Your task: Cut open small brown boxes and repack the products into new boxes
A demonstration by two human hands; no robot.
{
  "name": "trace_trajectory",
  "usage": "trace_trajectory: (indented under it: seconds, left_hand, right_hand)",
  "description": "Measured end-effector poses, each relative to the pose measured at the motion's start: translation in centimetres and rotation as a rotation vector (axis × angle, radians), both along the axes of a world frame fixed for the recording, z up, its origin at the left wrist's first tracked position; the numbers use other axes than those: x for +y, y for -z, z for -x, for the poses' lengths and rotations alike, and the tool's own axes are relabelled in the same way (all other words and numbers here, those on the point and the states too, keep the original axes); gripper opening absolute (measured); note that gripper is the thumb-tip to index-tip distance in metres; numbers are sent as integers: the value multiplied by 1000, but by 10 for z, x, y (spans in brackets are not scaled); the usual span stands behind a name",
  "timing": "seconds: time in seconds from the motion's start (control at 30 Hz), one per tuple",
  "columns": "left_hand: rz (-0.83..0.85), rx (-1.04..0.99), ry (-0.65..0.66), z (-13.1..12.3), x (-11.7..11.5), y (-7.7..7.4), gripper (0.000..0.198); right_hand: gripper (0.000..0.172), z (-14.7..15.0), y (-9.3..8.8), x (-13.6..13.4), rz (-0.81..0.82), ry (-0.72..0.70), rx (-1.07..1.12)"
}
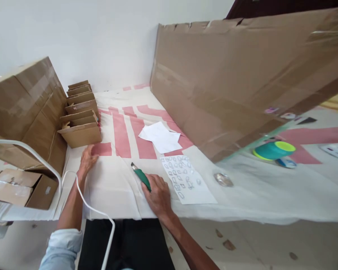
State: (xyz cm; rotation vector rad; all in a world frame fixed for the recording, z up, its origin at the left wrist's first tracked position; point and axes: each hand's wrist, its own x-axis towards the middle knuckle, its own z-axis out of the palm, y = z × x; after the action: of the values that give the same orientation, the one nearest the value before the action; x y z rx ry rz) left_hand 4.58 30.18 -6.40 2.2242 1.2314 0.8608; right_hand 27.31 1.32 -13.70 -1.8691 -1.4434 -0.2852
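Note:
My right hand (160, 197) rests on the cloth, its fingers wrapped round a green utility knife (142, 177) whose metal tip points up and left. My left hand (88, 161) lies on the cloth just in front of a small open cardboard box (81, 135); its fingers are stretched out and appear to hold nothing. Behind that box several similar open boxes (80, 98) stand in a row. To the right of the knife lies a paper sheet with drawn shapes (183, 180). Farther back are white paper pieces (162, 137).
A large cardboard sheet (228, 75) leans across the back right. Tall cardboard (25, 108) and a flat closed box (17, 187) stand at left. A white curved tube (86, 200) crosses near my left arm. At right are a clear tape roll (223, 179) and a teal roll (273, 150).

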Motion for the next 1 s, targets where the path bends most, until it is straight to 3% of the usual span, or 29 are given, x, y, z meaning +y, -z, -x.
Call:
trace_trajectory:
  seconds: [0.27, 0.37, 0.5, 0.63, 0.73, 0.83, 1.0]
  left_hand:
    - [73, -36, 124, 18, -136, -6, 47]
    - [66, -89, 141, 32, -169, -13, 42]
    - [-15, -138, 79, 53, -197, -17, 36]
    - [-173, -177, 0, 81, -211, -21, 30]
    - [-357, -182, -114, 111, -210, -34, 22]
    - [-494, -131, -349, 152, -199, -56, 16]
    - [-463, 32, -734, 238, -166, -98, 26]
  right_hand:
    - [21, -5, 8, 1, 59, 115, -24]
    - [22, -5, 9, 1, 133, 138, -26]
    - [25, -6, 11, 0, 165, 148, -48]
    - [24, -8, 15, 0, 170, 122, -74]
    - [22, -9, 18, 2, 163, 120, -81]
    - [22, -9, 19, 4, 131, 121, -87]
    - [25, -7, 18, 7, 73, 126, -83]
